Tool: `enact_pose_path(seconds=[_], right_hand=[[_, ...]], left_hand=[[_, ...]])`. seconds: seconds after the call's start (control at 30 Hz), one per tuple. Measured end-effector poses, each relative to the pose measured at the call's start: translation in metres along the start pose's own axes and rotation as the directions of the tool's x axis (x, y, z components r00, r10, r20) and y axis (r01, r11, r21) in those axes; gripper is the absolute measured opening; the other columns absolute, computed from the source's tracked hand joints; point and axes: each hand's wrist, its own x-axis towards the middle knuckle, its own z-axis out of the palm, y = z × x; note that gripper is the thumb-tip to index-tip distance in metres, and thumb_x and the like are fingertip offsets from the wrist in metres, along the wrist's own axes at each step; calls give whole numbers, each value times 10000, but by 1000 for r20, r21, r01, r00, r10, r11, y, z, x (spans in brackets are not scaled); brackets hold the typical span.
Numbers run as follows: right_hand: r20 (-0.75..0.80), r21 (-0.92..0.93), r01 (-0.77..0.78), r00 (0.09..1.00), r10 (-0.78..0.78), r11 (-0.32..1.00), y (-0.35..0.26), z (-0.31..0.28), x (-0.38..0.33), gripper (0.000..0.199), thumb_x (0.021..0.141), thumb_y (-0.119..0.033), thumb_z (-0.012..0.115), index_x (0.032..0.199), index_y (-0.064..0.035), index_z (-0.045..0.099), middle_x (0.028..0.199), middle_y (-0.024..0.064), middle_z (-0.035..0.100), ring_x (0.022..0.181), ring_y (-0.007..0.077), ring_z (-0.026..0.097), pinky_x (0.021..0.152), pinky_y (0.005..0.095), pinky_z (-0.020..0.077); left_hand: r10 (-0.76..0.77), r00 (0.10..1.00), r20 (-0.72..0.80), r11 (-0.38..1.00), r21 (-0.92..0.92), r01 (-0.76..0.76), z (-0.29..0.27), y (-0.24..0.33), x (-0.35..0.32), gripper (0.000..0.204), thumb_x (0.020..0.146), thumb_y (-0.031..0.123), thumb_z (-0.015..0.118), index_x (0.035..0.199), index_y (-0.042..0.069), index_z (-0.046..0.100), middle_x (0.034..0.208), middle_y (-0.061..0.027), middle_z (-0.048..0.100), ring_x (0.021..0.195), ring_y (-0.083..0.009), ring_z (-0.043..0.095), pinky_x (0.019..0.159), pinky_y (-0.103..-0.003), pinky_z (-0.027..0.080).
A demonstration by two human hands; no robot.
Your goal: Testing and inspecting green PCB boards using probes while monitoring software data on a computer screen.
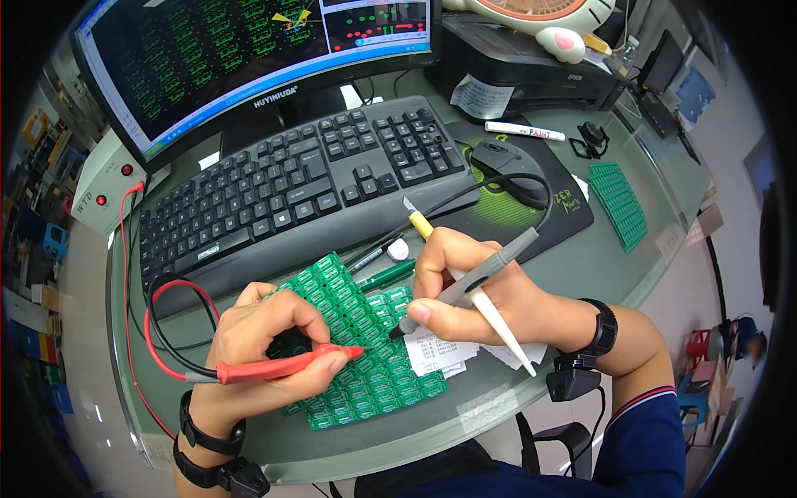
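My left hand (270,344) grips a red test probe (282,365) with a red and a black lead. Its tip points at a panel of small green circuit boards (340,407) lying on the glass desk. In my right hand (481,286) is a grey marker pen (490,270), its dark tip at the panel's right side, close to the probe tip. The same hand also holds a slim craft knife (498,319) with a white handle and yellow collar, its blade pointing away from me. Printed paper (440,353) lies beside the panel, partly under my right hand.
Behind my hands stand a black keyboard (282,183) and a monitor (249,58). A mouse (502,162) rests on a mouse pad (573,216). Farther right are a white paint marker (525,131), another green board panel (618,206) and a printer (523,70). A white control box (104,187) stands left.
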Motion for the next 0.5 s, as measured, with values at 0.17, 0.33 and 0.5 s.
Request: enact_pose_path(seconds=[0.17,0.33,0.5], right_hand=[[-6,-12,5,1000,-5,1000,0,1,0,247,906,-142,728,874,-56,499,808,33,612,725,103,596,636,262,461],[-6,-29,14,1000,-14,999,0,1,0,249,902,-150,731,871,-60,501,808,32,609,728,107,595,633,268,454],[-10,-26,13,1000,-13,1000,0,1,0,249,901,-152,731,867,-62,501,807,32,607,722,110,596,627,269,454]], left_hand=[[-8,1000,2,1000,-13,8,0,-1,0,249,718,181,849,797,117,621,729,34,661,638,-122,612,771,-296,399],[-8,999,-33,997,-73,5,3,-3,-1,246,718,194,857,808,118,641,730,42,662,635,-115,595,756,-296,393],[-84,996,-13,993,-87,82,3,-2,-2,241,722,198,857,814,117,649,727,46,658,622,-112,563,754,-298,391]])
